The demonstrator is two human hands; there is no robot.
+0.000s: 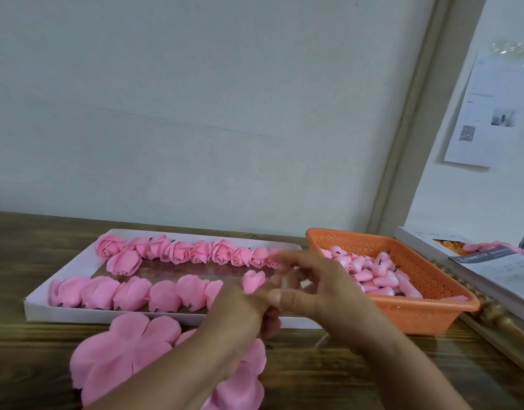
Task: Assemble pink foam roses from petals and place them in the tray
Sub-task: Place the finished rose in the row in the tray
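Note:
My left hand (243,309) pinches a small pink foam bud (254,280) upright, just in front of the tray's near right corner. My right hand (317,287) is beside it with curled fingers touching at the bud; what it grips is hidden. The white tray (39,306) holds a back row of finished pink roses (178,251) and a front row of roses lying on their sides (130,294). Flat pink flower-shaped petal sheets (121,353) lie on the wooden table under my left forearm.
An orange perforated basket (417,315) with several pink buds (370,275) stands right of the tray. A white box with papers (491,267) sits at the far right beside a gilt frame edge (497,321). A wall rises right behind the table.

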